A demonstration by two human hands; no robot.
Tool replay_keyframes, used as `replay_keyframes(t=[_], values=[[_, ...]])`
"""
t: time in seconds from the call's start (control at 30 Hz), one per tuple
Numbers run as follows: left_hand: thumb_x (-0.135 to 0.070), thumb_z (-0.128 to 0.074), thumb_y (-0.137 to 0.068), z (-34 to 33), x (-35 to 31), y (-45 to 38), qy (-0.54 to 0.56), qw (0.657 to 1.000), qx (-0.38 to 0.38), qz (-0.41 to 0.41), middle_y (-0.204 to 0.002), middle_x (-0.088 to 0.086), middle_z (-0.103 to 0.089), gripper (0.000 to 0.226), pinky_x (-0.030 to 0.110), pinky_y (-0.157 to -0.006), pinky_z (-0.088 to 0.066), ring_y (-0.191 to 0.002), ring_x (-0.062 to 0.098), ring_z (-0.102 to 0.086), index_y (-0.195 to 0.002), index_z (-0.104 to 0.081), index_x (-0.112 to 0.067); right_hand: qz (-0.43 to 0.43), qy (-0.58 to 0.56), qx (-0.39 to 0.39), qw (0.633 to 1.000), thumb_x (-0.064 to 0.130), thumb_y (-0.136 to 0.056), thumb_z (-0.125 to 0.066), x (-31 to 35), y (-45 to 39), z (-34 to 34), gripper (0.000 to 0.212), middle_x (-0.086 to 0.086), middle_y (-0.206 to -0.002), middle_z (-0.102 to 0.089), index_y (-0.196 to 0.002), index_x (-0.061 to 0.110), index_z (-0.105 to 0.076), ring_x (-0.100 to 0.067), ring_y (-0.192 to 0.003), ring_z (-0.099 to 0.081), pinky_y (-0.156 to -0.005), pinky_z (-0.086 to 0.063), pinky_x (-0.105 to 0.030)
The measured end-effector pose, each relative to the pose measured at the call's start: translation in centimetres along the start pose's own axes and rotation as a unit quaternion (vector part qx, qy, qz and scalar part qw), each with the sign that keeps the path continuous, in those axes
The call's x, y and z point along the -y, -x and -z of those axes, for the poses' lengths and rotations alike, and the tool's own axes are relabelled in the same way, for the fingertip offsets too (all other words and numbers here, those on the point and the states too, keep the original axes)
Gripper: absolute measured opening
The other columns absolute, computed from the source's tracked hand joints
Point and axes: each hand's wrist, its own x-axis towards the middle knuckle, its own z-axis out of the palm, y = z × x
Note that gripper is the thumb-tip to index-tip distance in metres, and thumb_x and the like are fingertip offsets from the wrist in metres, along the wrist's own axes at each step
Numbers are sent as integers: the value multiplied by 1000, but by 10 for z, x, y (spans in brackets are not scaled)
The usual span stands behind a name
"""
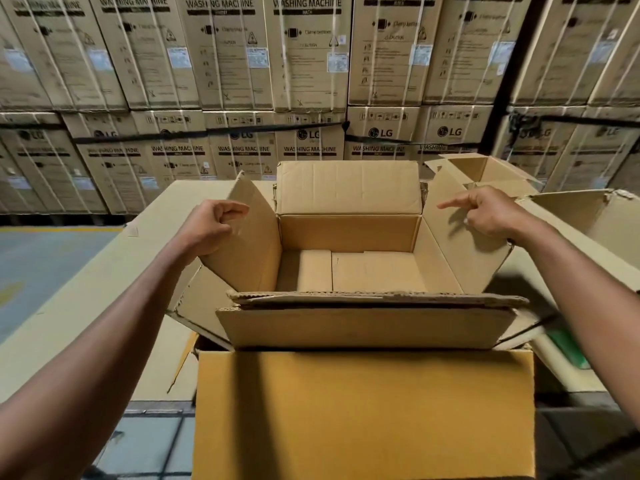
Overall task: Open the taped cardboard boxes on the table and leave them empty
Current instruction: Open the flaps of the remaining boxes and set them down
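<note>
— Where's the open box (349, 233)?
— Dead centre, flaps up, nothing inside. Another opened box (485, 169) at one o'clock.
— Hands?
— Left hand (211, 225) curled at the nine o'clock flap; right hand (485, 211) at three, finger pointing; grip unclear.

You face a far wall of stacked washing machine cartons (308, 74), strapped with black bands. Grey floor (45, 265) lies left, with a yellow line (59, 229).

Stacked washing machine cartons (308, 74) form a wall; black straps (207, 133) cross them, grey floor (41, 271) lies below them.
</note>
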Motion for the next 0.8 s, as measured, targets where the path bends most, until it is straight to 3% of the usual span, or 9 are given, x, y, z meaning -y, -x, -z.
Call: replay_keyframes(t=[0.1, 0.27, 0.4, 0.5, 0.6, 0.8], values=[[21, -56, -82, -14, 14, 0, -10, 1000, 14, 9, -136, 4, -63, 61, 19, -100, -42, -124, 8, -57, -136, -60, -6, -2, 4, 15, 1000, -22, -85, -45, -12, 1, -12, 62, -3, -131, -66, -124, 19, -71, -21, -132, -51, -103, -42, -32], [24, -51, -83, -35, 30, 7, -15, 999, 22, 28, -139, 8, -61, 62, 26, -104, -43, -131, 16, -55, -138, -59, -3, -24, -7, 23, 999, -22, -87, -44, -33, 7, -39, 61, -9, -131, -66, -128, 16, -68, -11, -107, -56, -89, -41, -25], [29, -47, -82, -50, 48, 8, -17, 998, 48, 41, -140, 14, -59, 61, 26, -107, -40, -134, 23, -54, -136, -57, 3, -46, 0, 37, 998, -21, -87, -45, -52, 5, -63, 61, -11, -132, -65, -128, 17, -68, -15, -107, -58, -94, -44, -27], [28, -49, -80, -58, 65, 7, -25, 995, 63, 66, -139, 14, -61, 63, 35, -112, -43, -134, 25, -55, -134, -59, -1, -60, 2, 44, 997, -21, -86, -45, -61, 3, -76, 61, -13, -128, -67, -128, 16, -68, -18, -103, -61, -96, -43, -29], [29, -50, -81, -67, 72, 9, -31, 994, 72, 69, -141, 16, -58, 61, 39, -115, -41, -135, 26, -53, -135, -57, 2, -64, -10, 32, 997, -21, -86, -45, -68, 1, -85, 60, -13, -123, -69, -127, 16, -69, -21, -113, -63, -96, -43, -27], [27, -49, -83, -72, 81, 9, -22, 994, 73, 79, -143, 15, -57, 60, 29, -110, -40, -136, 26, -53, -138, -55, 2, -63, -3, 20, 998, -18, -87, -49, -78, -1, -95, 60, -11, -127, -68, -130, 19, -67, -25, -126, -58, -103, -44, -30]])
